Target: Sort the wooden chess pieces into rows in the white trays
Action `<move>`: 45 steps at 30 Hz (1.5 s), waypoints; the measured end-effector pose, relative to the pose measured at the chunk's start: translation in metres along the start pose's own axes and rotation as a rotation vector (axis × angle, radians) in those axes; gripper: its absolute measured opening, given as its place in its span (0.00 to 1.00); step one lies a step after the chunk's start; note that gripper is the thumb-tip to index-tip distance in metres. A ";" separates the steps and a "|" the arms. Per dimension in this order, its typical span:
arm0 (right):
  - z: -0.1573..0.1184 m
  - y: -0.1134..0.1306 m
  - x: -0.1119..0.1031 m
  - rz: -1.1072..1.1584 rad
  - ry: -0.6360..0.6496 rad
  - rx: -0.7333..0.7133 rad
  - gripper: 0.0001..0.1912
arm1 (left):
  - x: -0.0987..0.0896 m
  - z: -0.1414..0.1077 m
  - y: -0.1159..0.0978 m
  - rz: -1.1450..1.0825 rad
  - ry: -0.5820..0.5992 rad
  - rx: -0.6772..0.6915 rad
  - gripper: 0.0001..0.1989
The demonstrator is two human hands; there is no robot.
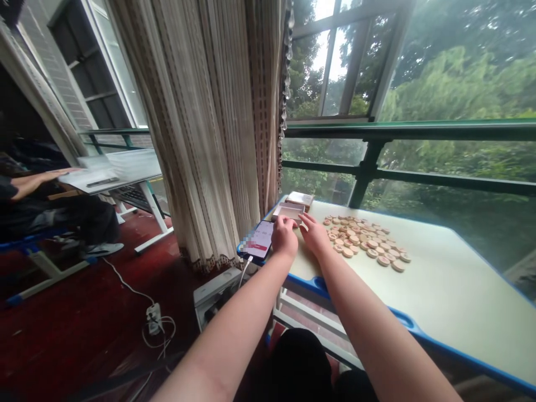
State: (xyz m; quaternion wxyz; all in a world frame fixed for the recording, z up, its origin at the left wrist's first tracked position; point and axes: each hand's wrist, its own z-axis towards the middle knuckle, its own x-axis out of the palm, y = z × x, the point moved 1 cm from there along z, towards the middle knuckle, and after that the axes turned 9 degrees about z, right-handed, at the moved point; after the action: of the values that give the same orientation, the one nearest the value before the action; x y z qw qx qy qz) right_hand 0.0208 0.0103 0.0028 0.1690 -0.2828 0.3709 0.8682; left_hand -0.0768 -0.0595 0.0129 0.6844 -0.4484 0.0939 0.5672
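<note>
My left hand (285, 237) is at the near side of a small open box (288, 210), its fingers curled together; what they hold, if anything, is too small to make out. Beside it my right hand (314, 233) has its fingers stretched out and apart, the tips close to the box and the left fingers. Many round wooden pieces (372, 244) lie spread on the pale table just right of my right hand. A phone (262, 240) with a lit screen lies left of my left hand, a white cable plugged into it.
The pale table (452, 290) has a blue edge. Behind the open box is another flat box (300, 199). A curtain (213, 128) hangs at the left, with a green railing (419, 132) behind the table. A seated person's arm (37, 181) rests near another desk (113, 173).
</note>
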 end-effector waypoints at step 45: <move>-0.104 0.003 -0.143 -0.316 -0.096 -0.143 0.12 | 0.005 -0.006 -0.007 -0.167 -0.009 0.201 0.17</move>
State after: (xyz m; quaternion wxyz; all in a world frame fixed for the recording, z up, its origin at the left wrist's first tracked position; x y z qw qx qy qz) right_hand 0.1694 -0.0809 0.0342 0.3005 -0.3073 0.2508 0.8674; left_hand -0.0671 -0.0600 0.0103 0.7712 -0.3810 0.1095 0.4981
